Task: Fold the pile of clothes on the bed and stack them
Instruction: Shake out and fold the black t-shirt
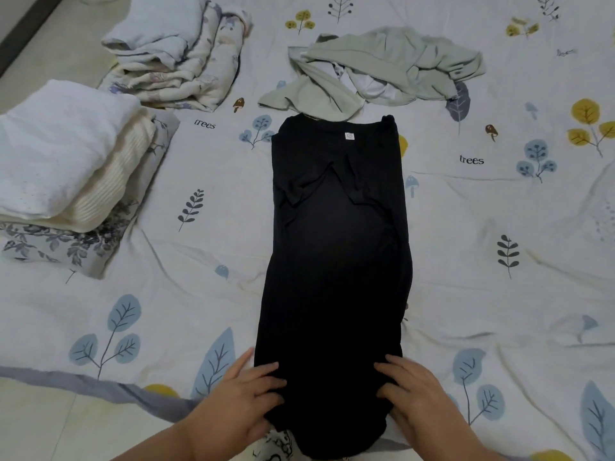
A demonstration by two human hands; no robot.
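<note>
**Black shirt folded to a strip, both hands at its near end**

Starting at your left, a stack of folded clothes sits near the bed's edge: a white piece on top, a cream ribbed one under it, a grey floral one at the bottom. Behind it lies a second heap of pale floral fabric, loosely folded.

Moving in, your left hand rests on the near left corner of the black shirt. The fingers lie fairly straight and spread on the cloth, with the thumb off its edge; I cannot tell whether any fingertip is tucked beneath the hem.

The shirt itself lies in the middle of the bed sheet, sides and sleeves already turned in, so it forms a long narrow strip. Its long axis runs straight away from you: collar and white label at the far end, hem at the near end under your hands. That is the relation the next fold likely turns on: the near end has to travel along that axis toward the collar.

Your right hand mirrors the left on the near right corner, fingers flat and open, pressing rather than gripping. Both hands are equally close to the hem.

Beyond the collar, touching it, a crumpled pale green garment waits unfolded.
</note>
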